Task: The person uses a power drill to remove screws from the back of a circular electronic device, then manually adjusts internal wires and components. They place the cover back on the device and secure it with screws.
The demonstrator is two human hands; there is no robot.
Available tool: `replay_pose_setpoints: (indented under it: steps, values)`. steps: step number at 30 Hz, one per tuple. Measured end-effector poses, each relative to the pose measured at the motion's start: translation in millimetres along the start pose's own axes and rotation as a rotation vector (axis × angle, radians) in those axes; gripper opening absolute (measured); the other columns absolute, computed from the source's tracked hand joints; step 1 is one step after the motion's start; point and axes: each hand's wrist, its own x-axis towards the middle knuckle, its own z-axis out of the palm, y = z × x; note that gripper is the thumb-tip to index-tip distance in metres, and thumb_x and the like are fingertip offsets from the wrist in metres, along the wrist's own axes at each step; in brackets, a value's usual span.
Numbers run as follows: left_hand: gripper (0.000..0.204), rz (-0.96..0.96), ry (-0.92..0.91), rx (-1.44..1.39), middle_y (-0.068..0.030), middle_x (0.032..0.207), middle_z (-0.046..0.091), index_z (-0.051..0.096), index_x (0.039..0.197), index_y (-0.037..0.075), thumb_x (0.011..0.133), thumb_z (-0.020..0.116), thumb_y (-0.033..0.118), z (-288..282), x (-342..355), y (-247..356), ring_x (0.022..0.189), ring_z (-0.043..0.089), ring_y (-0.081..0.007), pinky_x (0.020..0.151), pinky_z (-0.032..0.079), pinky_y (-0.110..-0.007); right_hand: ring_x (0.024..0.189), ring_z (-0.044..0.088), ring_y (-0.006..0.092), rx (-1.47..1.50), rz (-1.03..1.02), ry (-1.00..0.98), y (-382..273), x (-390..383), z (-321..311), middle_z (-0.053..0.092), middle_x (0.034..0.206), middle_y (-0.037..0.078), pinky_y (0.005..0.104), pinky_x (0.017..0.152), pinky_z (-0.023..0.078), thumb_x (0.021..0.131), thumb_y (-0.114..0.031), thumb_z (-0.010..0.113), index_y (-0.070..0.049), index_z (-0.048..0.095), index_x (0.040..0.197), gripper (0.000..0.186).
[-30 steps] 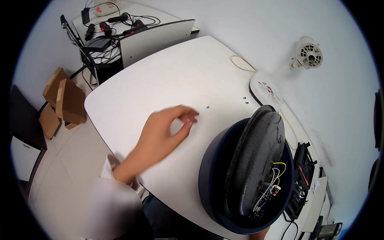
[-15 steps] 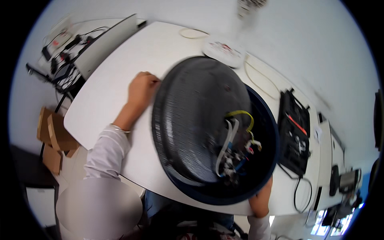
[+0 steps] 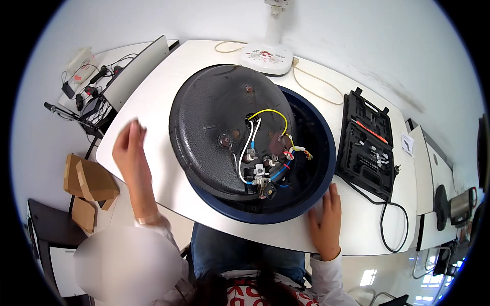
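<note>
A round dark-grey metal pan lies underside up, tilted across a dark blue round shell. Yellow, white and blue wires and small metal fittings are attached to its underside. My left hand is raised over the table, left of the pan and apart from it. Its fingers are curled toward the thumb, with nothing visible in them. My right hand rests on the table's near edge with fingers stretched, beside the shell's lower right rim. The shell's inside is mostly covered by the pan.
An open black tool case with bits and an orange-red tool lies to the right, its black cable on the white table. Behind the pan stands a white appliance base. Cardboard sits on the floor at left.
My left hand has let go of the pan's left rim and drawn back leftward. The pan has settled onto the shell. My right hand's fingers have come off the shell's side and now lie stretched.
</note>
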Motion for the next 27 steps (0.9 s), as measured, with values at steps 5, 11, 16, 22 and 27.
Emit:
replay_pose_setpoints:
  steps: [5, 11, 16, 22, 27]
  values:
    - [0.013, 0.043, -0.407, -0.007, -0.0115, 0.086, 0.062, 0.065, 0.089, -0.001, 0.083, 0.067, 0.01, 3, -143, 76, 0.082, 0.058, -0.0194, 0.075, 0.047, -0.031, 0.115, 0.052, 0.0366, 0.33, -0.106, 0.385, -33, -7, -13, 0.053, 0.128, 0.019, 0.0401, 0.098, 0.04, 0.077, -0.001, 0.058, 0.001, 0.052, 0.124, 0.047]
    - [0.014, -0.296, -0.876, -0.096, -0.0121, 0.087, 0.066, 0.068, 0.086, -0.001, 0.073, 0.073, -0.005, 45, -192, 84, 0.082, 0.062, -0.0189, 0.072, 0.048, -0.029, 0.091, 0.063, 0.0237, 0.619, -0.475, 0.027, -72, -24, -39, 0.064, 0.108, 0.009, 0.0319, 0.074, 0.05, 0.068, -0.006, 0.076, -0.009, 0.069, 0.106, 0.039]
    - [0.018, -0.586, -0.742, -0.242, -0.014, 0.087, 0.065, 0.063, 0.085, -0.005, 0.07, 0.072, -0.011, 41, -210, 77, 0.084, 0.062, -0.0199, 0.078, 0.048, -0.03, 0.086, 0.065, 0.0221, 0.825, -0.389, -0.062, -62, -26, -32, 0.063, 0.104, 0.008, 0.0306, 0.073, 0.053, 0.074, -0.002, 0.073, -0.008, 0.069, 0.106, 0.033]
    - [0.018, -0.677, -0.772, -0.249, -0.0148, 0.081, 0.064, 0.059, 0.074, -0.003, 0.065, 0.074, -0.007, 48, -214, 67, 0.075, 0.061, -0.0194, 0.068, 0.051, -0.028, 0.081, 0.066, 0.0201, 0.853, -0.344, -0.007, -49, -32, -29, 0.066, 0.095, 0.006, 0.0269, 0.07, 0.053, 0.072, -0.003, 0.074, -0.007, 0.072, 0.098, 0.026]
    - [0.019, -0.69, -0.765, -0.304, -0.0154, 0.081, 0.065, 0.063, 0.077, -0.005, 0.064, 0.071, -0.016, 55, -218, 63, 0.08, 0.062, -0.0207, 0.074, 0.049, -0.031, 0.083, 0.065, 0.0215, 0.868, -0.413, 0.036, -36, -28, -23, 0.065, 0.097, 0.007, 0.0286, 0.07, 0.052, 0.074, -0.001, 0.071, -0.007, 0.069, 0.101, 0.028]
